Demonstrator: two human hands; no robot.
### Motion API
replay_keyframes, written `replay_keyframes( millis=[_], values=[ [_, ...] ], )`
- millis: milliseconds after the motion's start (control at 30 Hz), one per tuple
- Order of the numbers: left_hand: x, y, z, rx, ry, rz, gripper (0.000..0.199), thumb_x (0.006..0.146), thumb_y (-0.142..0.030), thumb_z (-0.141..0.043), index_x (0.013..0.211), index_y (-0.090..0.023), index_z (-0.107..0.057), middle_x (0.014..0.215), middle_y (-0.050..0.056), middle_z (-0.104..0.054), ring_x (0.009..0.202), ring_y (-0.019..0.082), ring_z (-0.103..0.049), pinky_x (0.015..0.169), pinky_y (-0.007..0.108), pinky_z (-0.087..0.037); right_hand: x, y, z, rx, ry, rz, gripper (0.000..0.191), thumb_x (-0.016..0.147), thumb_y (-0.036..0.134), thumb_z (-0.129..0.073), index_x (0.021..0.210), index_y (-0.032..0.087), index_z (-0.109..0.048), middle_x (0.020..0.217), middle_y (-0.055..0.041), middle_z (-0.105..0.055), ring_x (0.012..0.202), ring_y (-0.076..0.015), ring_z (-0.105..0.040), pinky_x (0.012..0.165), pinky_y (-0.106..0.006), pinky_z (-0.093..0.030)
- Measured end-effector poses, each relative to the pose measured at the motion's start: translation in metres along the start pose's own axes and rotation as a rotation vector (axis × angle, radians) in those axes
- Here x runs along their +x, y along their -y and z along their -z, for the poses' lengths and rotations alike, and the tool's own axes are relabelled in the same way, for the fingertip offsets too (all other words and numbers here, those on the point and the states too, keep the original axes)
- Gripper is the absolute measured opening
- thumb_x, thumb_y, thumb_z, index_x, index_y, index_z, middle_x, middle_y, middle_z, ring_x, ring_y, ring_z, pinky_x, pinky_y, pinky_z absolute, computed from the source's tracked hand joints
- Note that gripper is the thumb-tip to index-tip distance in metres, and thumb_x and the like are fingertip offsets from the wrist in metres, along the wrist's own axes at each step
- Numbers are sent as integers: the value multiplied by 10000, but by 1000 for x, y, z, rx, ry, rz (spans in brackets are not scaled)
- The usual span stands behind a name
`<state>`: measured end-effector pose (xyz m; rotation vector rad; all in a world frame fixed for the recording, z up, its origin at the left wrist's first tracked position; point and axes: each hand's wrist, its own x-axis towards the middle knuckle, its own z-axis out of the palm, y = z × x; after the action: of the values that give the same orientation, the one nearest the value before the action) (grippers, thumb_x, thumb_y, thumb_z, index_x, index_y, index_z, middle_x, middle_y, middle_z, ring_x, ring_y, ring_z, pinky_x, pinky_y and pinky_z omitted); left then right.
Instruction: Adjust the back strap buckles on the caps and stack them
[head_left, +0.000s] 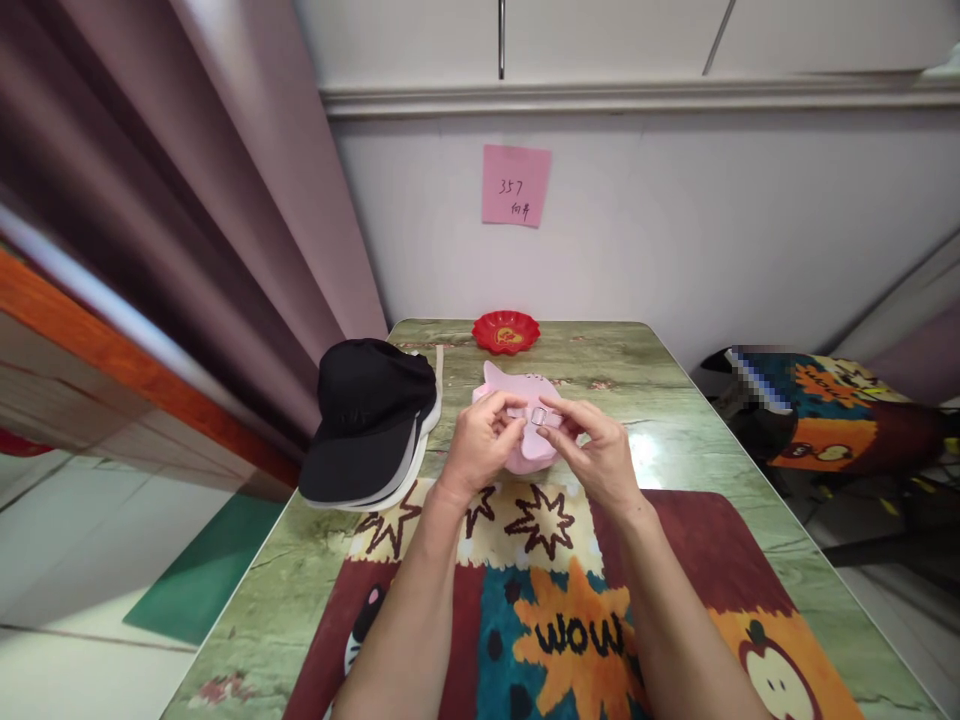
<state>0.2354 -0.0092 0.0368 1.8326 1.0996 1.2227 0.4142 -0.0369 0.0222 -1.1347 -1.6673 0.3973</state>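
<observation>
While pinched at strap point(516, 411) by left hand point(484, 435) and beside metal buckle point(538, 416) by right hand point(600, 445), found under both grips: pink cap point(534, 448); leftward, black cap point(371, 410); beyond, red dish point(506, 332).

The left hand point(480, 445) and the right hand point(604, 455) are seen bare, and so are the left forearm point(409, 610) and the right forearm point(679, 610). Each is shaped thin at the wrist point(634, 512) and wider farther down, where it is cut off from view.
</observation>
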Motion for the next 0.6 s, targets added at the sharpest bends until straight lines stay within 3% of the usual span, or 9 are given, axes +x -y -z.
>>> replay_keyframes(
  millis=[200,333,467,600],
  values=[
    [0,-3,0,131,-32,-120,182,818,-103,-612,947,-187,-707,883,26,-703,676,110,-596,621,223,-481,-1,1,-1,-171,6,13,290,924,384,-687,1192,293,-748,908,-41,-700,704,-162,-615,682,-286,-501],
    [0,-6,2,85,-39,-117,71,857,-159,-622,845,-188,-686,880,23,-686,682,112,-585,633,230,-477,-1,0,-1,-163,-8,15,276,927,412,-682,1159,281,-753,928,-48,-716,690,-164,-619,658,-285,-492],
    [1,-8,6,134,-32,-137,97,863,-123,-587,804,-181,-638,957,40,-670,794,134,-605,713,248,-487,-1,2,-2,-156,0,23,254,928,397,-686,1135,266,-753,946,-48,-727,693,-161,-623,655,-282,-485],
    [1,-9,9,180,-18,-119,108,872,-118,-563,802,-187,-607,874,25,-647,818,150,-601,742,261,-476,-1,4,-3,-185,14,33,251,931,395,-683,1129,262,-758,886,-42,-721,690,-165,-624,654,-283,-470]
  ],
)
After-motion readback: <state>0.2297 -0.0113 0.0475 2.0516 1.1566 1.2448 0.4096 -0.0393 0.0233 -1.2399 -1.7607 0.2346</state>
